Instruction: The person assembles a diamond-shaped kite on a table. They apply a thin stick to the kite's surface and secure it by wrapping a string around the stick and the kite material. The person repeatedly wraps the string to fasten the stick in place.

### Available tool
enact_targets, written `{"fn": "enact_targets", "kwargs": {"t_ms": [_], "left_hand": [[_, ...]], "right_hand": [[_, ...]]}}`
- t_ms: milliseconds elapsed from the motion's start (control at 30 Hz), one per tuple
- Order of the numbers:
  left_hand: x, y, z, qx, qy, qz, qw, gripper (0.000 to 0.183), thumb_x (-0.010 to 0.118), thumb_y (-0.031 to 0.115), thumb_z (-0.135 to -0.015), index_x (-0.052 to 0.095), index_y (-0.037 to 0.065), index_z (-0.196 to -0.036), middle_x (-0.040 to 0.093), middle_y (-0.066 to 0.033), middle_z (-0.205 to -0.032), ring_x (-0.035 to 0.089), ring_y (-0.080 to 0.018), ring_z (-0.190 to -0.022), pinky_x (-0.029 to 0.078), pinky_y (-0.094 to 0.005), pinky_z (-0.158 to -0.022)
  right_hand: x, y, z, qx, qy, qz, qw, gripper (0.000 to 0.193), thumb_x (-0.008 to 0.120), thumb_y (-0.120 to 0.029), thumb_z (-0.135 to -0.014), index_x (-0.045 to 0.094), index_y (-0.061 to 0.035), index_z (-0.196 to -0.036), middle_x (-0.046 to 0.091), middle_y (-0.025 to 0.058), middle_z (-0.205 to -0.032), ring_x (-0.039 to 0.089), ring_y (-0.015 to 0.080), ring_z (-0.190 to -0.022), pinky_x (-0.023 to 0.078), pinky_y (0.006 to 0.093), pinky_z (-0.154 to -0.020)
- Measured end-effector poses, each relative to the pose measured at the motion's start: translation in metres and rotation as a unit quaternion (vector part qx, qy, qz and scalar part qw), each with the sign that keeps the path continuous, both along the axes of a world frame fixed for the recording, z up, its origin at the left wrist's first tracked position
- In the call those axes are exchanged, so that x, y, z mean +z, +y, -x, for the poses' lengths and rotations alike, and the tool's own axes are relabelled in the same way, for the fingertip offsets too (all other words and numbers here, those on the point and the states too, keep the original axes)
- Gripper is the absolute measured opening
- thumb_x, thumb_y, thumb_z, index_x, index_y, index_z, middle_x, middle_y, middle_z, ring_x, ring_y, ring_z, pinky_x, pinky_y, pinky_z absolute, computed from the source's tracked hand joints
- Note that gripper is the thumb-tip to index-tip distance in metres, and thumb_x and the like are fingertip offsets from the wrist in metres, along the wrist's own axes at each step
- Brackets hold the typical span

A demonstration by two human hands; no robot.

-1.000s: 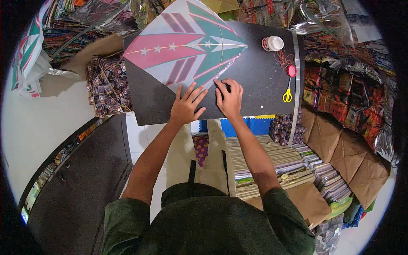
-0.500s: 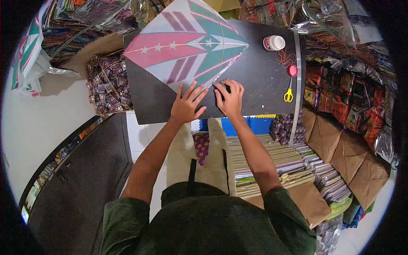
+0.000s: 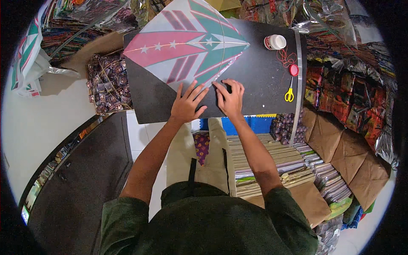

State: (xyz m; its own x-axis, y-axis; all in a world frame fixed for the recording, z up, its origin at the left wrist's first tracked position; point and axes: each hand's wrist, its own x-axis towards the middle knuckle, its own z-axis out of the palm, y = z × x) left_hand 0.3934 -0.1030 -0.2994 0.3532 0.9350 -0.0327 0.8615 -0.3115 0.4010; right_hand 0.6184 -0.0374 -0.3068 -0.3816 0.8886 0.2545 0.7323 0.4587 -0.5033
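A paper kite [image 3: 170, 55], white with red and green panels and white stars, lies on the dark tabletop [image 3: 263, 85]. A thin stick runs along its middle, and a bowed one crosses near its right end. My left hand [image 3: 185, 105] rests flat with fingers spread, its fingertips on the kite's near corner. Just to its right, my right hand [image 3: 231, 97] is bent, thumb and forefinger drawn together at the kite's near right edge. The other fingers curl in, and what lies beneath them is hidden.
On the table's right are a white jar [image 3: 277, 42], tangled red string [image 3: 286, 58], a red lid [image 3: 293, 70] and yellow-handled scissors [image 3: 289, 94]. Wrapped bundles [image 3: 108, 83] stand at the left. Stacked sheets [image 3: 250, 157] and brown paper [image 3: 335, 140] lie below right.
Both hands stay nearly in place at the kite's near corner. The right fingers shift only slightly along the edge.
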Motion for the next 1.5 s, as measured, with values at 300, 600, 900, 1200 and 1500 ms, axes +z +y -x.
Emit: {"fn": "enact_targets", "kwargs": {"t_ms": [300, 600, 900, 1200, 1500], "left_hand": [[-0.001, -0.001, 0.000, 0.003, 0.010, 0.001, 1.000, 0.077, 0.074, 0.050, -0.095, 0.050, 0.024, -0.163, 0.046, -0.0037, -0.167, 0.030, -0.0279, -0.162, 0.021, -0.0693, -0.128], [0.000, -0.002, 0.000, 0.005, 0.008, 0.002, 1.000, 0.079, 0.075, 0.049, -0.094, 0.048, 0.025, -0.164, 0.045, -0.0040, -0.168, 0.030, -0.0271, -0.163, 0.025, -0.0698, -0.126], [-0.002, -0.003, 0.000, 0.005, 0.006, -0.013, 1.000, 0.078, 0.075, 0.049, -0.094, 0.050, 0.023, -0.163, 0.046, -0.0041, -0.167, 0.031, -0.0278, -0.162, 0.026, -0.0691, -0.126], [-0.002, -0.002, -0.001, 0.006, 0.010, -0.014, 1.000, 0.075, 0.075, 0.049, -0.094, 0.052, 0.023, -0.161, 0.047, -0.0033, -0.166, 0.033, -0.0275, -0.162, 0.025, -0.0682, -0.127], [-0.003, -0.004, 0.000, 0.001, 0.022, 0.007, 1.000, 0.074, 0.070, 0.050, -0.098, 0.048, 0.026, -0.164, 0.043, -0.0031, -0.170, 0.030, -0.0278, -0.163, 0.022, -0.0667, -0.129]], "right_hand": [[0.004, -0.004, 0.000, 0.041, -0.028, 0.010, 0.999, 0.044, 0.077, -0.016, -0.089, 0.077, -0.0326, -0.130, 0.064, 0.0022, -0.123, 0.058, 0.0262, -0.125, 0.037, 0.0557, -0.111], [0.000, -0.005, -0.001, 0.045, -0.037, 0.006, 0.998, 0.045, 0.077, -0.017, -0.088, 0.076, -0.0329, -0.130, 0.065, 0.0021, -0.124, 0.058, 0.0264, -0.128, 0.036, 0.0558, -0.112], [-0.001, -0.005, 0.001, 0.022, -0.012, 0.020, 0.999, 0.039, 0.076, -0.020, -0.094, 0.076, -0.0310, -0.131, 0.064, 0.0035, -0.124, 0.058, 0.0270, -0.126, 0.036, 0.0550, -0.112], [0.009, -0.003, 0.002, 0.036, -0.047, 0.007, 0.998, 0.038, 0.075, -0.023, -0.096, 0.074, -0.0282, -0.134, 0.064, 0.0062, -0.122, 0.057, 0.0292, -0.124, 0.038, 0.0548, -0.111], [-0.003, -0.002, 0.004, -0.054, -0.019, 0.017, 0.998, 0.049, 0.073, -0.022, -0.098, 0.066, -0.0185, -0.146, 0.062, 0.0100, -0.124, 0.056, 0.0327, -0.124, 0.041, 0.0528, -0.109]]}}
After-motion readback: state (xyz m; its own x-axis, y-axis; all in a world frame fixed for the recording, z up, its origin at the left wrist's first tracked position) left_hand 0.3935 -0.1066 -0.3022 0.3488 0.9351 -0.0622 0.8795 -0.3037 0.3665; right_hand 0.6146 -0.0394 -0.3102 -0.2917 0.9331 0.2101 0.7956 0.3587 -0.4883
